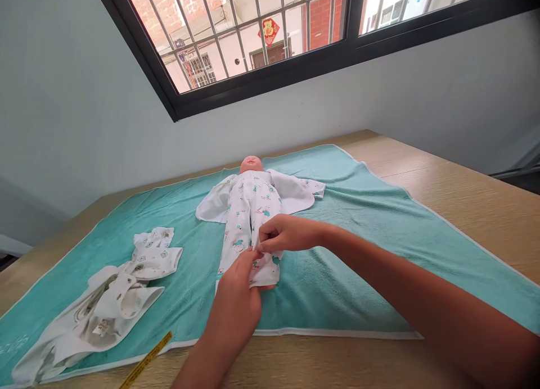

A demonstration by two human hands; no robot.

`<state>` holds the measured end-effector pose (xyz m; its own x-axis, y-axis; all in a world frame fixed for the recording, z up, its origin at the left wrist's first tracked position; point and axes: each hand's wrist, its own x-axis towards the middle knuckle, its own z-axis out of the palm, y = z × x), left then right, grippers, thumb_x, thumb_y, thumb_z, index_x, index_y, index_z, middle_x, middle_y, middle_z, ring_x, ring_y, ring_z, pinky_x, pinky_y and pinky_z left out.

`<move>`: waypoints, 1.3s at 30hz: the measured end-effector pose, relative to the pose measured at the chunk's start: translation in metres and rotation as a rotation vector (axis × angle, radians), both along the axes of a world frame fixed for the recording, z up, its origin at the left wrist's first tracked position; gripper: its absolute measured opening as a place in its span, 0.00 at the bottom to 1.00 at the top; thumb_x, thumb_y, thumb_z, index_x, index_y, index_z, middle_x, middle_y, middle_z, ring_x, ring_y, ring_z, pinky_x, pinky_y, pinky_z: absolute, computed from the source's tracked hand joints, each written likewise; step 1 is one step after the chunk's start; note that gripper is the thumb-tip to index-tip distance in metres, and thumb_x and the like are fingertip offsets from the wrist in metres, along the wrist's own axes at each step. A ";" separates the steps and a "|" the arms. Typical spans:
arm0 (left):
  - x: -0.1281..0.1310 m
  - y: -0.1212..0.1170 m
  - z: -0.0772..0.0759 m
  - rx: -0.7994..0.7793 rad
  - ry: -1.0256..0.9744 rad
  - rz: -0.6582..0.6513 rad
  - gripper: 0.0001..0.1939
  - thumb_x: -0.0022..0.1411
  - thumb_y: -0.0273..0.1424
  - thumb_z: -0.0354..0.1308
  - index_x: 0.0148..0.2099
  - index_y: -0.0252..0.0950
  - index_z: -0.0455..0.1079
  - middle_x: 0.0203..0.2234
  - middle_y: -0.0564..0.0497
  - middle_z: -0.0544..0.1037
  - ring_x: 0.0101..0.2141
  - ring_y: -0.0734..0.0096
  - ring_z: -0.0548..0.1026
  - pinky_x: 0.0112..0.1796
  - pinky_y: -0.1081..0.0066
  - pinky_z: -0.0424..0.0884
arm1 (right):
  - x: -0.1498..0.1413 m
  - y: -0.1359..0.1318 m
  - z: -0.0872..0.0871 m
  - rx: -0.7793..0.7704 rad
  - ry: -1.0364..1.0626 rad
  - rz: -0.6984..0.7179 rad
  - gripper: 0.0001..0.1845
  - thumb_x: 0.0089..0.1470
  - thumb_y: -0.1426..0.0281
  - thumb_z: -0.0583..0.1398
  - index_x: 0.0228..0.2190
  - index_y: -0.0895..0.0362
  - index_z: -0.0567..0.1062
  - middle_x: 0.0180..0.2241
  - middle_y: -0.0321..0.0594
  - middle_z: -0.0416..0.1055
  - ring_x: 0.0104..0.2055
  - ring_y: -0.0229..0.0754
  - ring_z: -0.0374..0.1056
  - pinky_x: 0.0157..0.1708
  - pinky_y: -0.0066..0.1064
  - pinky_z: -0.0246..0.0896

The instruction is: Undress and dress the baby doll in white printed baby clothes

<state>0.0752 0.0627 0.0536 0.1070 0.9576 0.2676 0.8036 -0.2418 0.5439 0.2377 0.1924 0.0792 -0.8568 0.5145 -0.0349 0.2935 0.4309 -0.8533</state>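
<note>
A baby doll point(252, 163) lies on its back on a teal towel point(337, 299), its head toward the wall. White printed baby pants point(240, 220) cover its body and legs, and a white top point(291, 189) is spread out under it with the sleeves to the sides. Both my hands meet at the lower part of the pants. My left hand point(238, 290) pinches the fabric near the inner leg edge. Just above it, my right hand point(287, 233) is closed on the same edge, its fingertips close to the left ones. A bit of the doll's foot shows below the hem.
To the left, a crumpled white printed baby garment point(105, 304) lies on the towel. A yellow strip with markings point(147, 358) crosses the towel's front edge. The wooden table point(442, 192) borders a wall with a barred, dark-framed window point(261, 74).
</note>
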 end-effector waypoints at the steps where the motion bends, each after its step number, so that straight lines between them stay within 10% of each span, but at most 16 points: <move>1: -0.002 -0.003 0.002 -0.017 -0.021 -0.017 0.30 0.51 0.15 0.46 0.55 0.40 0.65 0.49 0.46 0.75 0.48 0.62 0.74 0.46 0.62 0.73 | 0.000 0.001 0.000 0.006 0.004 -0.026 0.12 0.50 0.62 0.58 0.25 0.58 0.71 0.22 0.30 0.62 0.25 0.32 0.56 0.23 0.24 0.48; 8: -0.013 -0.017 0.004 -0.003 0.085 -0.078 0.39 0.47 0.15 0.45 0.62 0.43 0.58 0.60 0.48 0.66 0.58 0.62 0.67 0.52 0.60 0.71 | -0.002 0.004 -0.004 0.033 0.005 -0.061 0.12 0.51 0.62 0.58 0.23 0.58 0.70 0.22 0.30 0.62 0.25 0.32 0.55 0.23 0.24 0.49; 15: -0.007 -0.019 -0.023 0.471 0.253 -0.049 0.12 0.61 0.20 0.52 0.45 0.39 0.67 0.43 0.47 0.74 0.44 0.65 0.73 0.44 0.65 0.70 | -0.004 0.003 -0.012 0.125 -0.004 -0.024 0.08 0.51 0.65 0.58 0.27 0.57 0.72 0.24 0.30 0.67 0.26 0.33 0.59 0.25 0.24 0.52; 24: 0.012 -0.023 0.003 0.108 -0.541 0.581 0.09 0.63 0.38 0.52 0.36 0.38 0.66 0.22 0.56 0.70 0.24 0.74 0.68 0.26 0.76 0.66 | -0.016 -0.020 0.003 0.480 0.348 0.071 0.09 0.60 0.68 0.55 0.32 0.58 0.74 0.35 0.40 0.73 0.39 0.38 0.66 0.44 0.30 0.57; 30: 0.015 -0.018 0.009 0.022 -0.857 0.608 0.12 0.60 0.39 0.52 0.33 0.36 0.68 0.20 0.56 0.71 0.23 0.74 0.69 0.25 0.76 0.67 | -0.019 -0.035 0.007 0.714 0.176 0.205 0.26 0.48 0.58 0.66 0.46 0.57 0.69 0.45 0.45 0.71 0.49 0.47 0.63 0.54 0.40 0.49; 39: -0.014 -0.011 0.005 0.229 -0.138 0.683 0.09 0.55 0.31 0.54 0.24 0.39 0.61 0.16 0.59 0.62 0.20 0.75 0.62 0.27 0.74 0.60 | -0.024 -0.037 0.001 1.025 0.078 0.095 0.12 0.55 0.69 0.57 0.42 0.58 0.69 0.37 0.40 0.72 0.41 0.43 0.65 0.57 0.42 0.43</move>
